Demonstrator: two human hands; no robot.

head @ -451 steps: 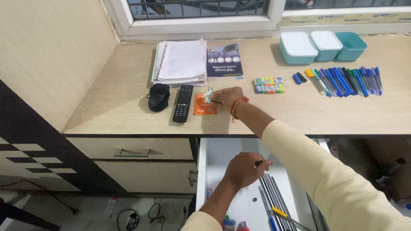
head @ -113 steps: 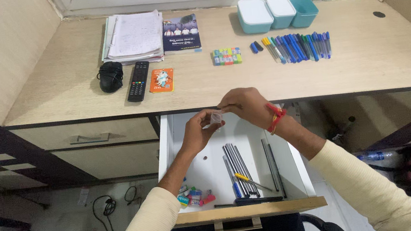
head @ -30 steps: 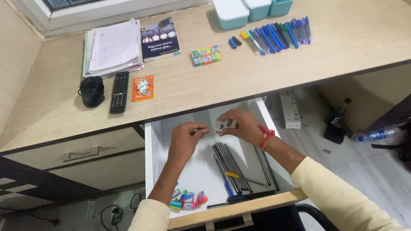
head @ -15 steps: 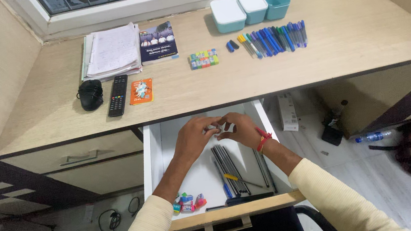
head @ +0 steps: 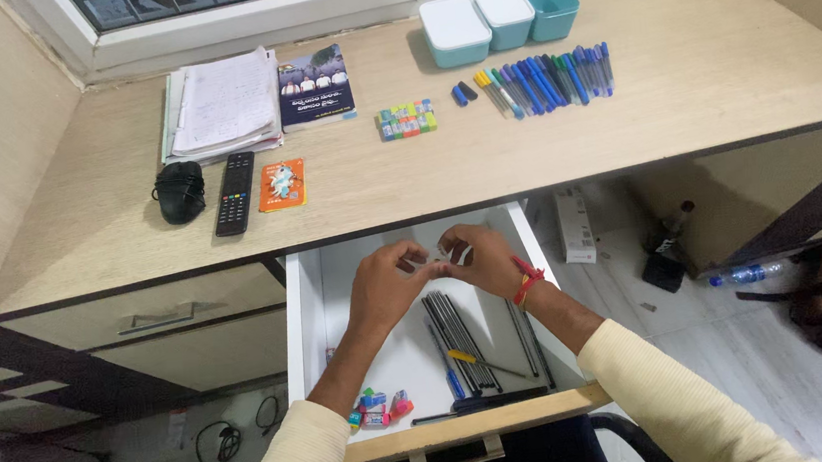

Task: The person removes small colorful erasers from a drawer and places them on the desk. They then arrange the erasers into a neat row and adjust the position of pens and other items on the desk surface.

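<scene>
Clear plastic, some tiny thing (head: 441,255), pinched between both hands over the back of the open white drawer (head: 382,349): left hand (head: 384,282) and right hand (head: 477,258) curl fingertips onto it. Looks mid-job to me: pens (head: 460,327) and erasers (head: 376,408) remain near the drawer's front edge, while rows of pens (head: 541,73) and erasers (head: 406,119) line the desk's (head: 679,95) back edge.
</scene>
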